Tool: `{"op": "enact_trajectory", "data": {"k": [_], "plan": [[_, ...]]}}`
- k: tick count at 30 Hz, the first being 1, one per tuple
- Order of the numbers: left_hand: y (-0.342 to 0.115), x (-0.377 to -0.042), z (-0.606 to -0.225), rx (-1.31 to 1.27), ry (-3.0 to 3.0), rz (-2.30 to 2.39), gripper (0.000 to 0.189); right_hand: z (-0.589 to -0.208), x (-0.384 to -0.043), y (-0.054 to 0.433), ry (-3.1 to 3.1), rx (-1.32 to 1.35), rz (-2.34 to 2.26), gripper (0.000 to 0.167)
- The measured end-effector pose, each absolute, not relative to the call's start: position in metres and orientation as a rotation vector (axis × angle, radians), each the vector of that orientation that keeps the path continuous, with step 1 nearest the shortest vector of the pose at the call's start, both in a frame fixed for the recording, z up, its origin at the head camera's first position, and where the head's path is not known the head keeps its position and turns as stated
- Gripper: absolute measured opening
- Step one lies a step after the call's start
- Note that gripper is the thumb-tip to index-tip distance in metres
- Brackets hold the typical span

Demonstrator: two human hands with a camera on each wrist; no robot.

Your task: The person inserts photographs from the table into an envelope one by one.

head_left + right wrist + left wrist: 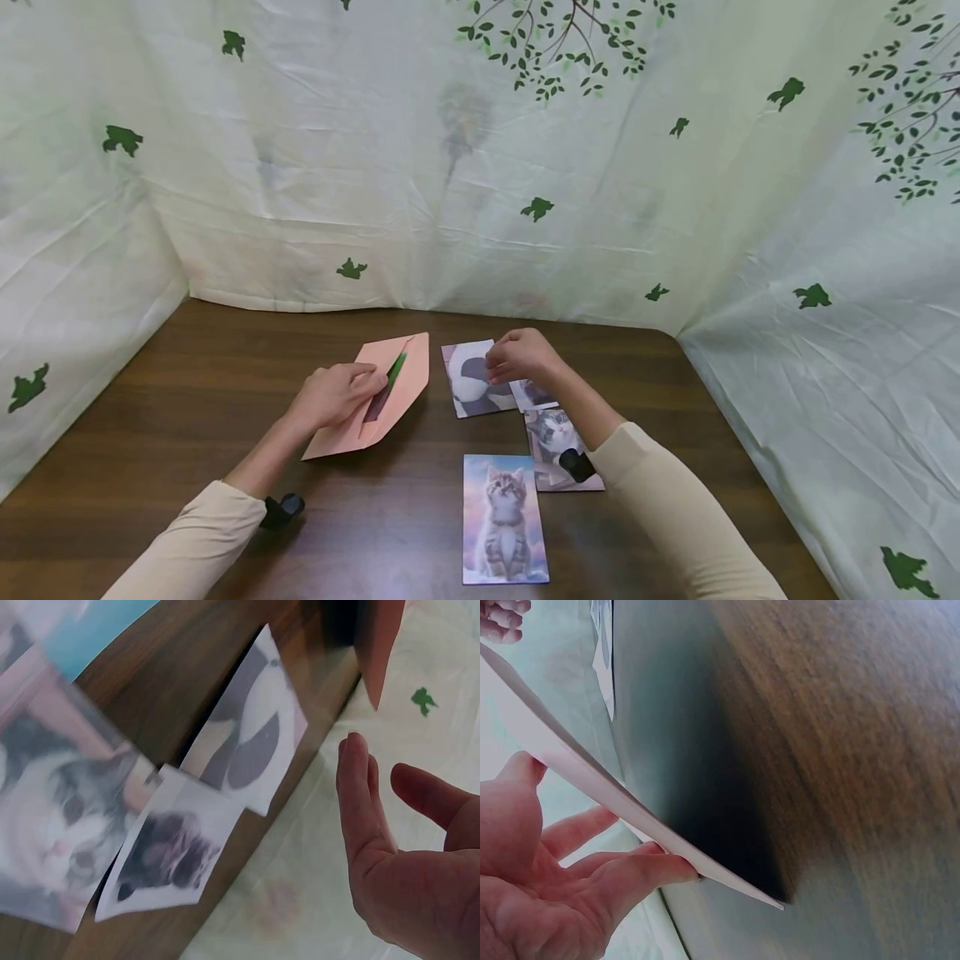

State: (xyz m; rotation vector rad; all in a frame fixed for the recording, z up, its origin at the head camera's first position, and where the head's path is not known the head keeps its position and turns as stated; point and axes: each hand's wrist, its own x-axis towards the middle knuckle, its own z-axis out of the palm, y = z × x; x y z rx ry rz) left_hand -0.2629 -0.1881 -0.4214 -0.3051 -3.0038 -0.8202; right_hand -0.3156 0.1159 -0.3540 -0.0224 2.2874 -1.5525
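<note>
My left hand (pixel 335 398) holds a pink envelope (pixel 411 379) tilted above the table. In the left wrist view its fingers (pixel 641 874) lie along the envelope (pixel 592 776), which shows edge-on. A dark slip with a green end (pixel 397 367) shows in the envelope's opening, partly covered by the thumb. My right hand (pixel 522 357) hovers over the far photos with nothing in it. In the right wrist view its fingers (pixel 358 787) are extended and the thumb stands apart. Below it lie a grey-and-white picture (pixel 468 383) and a small dark-animal photo (pixel 171 851), their edges meeting.
A kitten card (pixel 505 521) lies at the near middle of the brown wooden table (pixel 187 433). Beside it is a grey-and-white cat photo (pixel 551 442), partly under my right forearm. Pale cloth (pixel 337 167) with green leaf prints hangs behind and at both sides.
</note>
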Motion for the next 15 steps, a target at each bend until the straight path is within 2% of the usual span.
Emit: {"op": "enact_trajectory", "data": {"k": [15], "plan": [[-0.187,-0.261,-0.419,-0.303,-2.996,-0.804,0.053,-0.355,-0.310,0.179,2.354,0.056,-1.476,0.033]]}}
